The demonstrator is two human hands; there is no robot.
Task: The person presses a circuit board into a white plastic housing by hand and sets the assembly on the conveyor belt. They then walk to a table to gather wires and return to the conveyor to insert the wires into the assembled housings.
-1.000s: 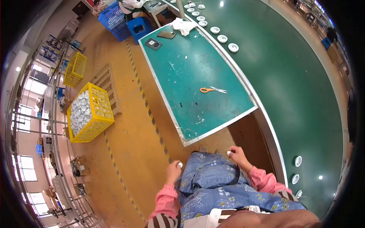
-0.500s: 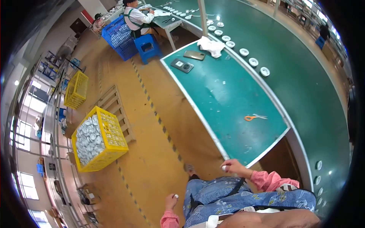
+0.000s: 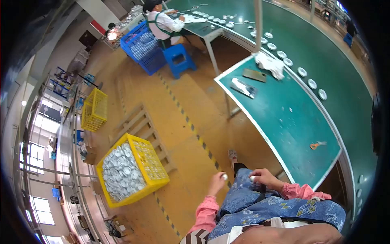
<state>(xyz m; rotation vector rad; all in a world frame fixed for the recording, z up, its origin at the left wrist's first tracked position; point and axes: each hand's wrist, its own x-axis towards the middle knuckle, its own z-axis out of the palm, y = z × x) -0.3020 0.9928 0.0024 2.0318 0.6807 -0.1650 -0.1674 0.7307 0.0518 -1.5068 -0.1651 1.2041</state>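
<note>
My left hand is up in front of my left thigh, fingers curled in, with a small white spot at the tips. Close to its right, my right hand is over my lap near the table corner, also curled, with a similar white spot at its fingertips. Whether these spots are finger covers or held pieces I cannot tell. Both pink sleeves reach over a blue patterned apron. The green-topped table stands to the right of my hands, with orange-handled scissors on it.
A yellow crate full of silvery round parts stands on the floor beside a wooden pallet. White round pieces line the green conveyor. A co-worker sits near a blue stool. Phones and a white cloth lie on the table.
My left hand has risen and come closer to my right hand. The view has shifted, so the table sits farther right and the yellow crate looks nearer and lower.
</note>
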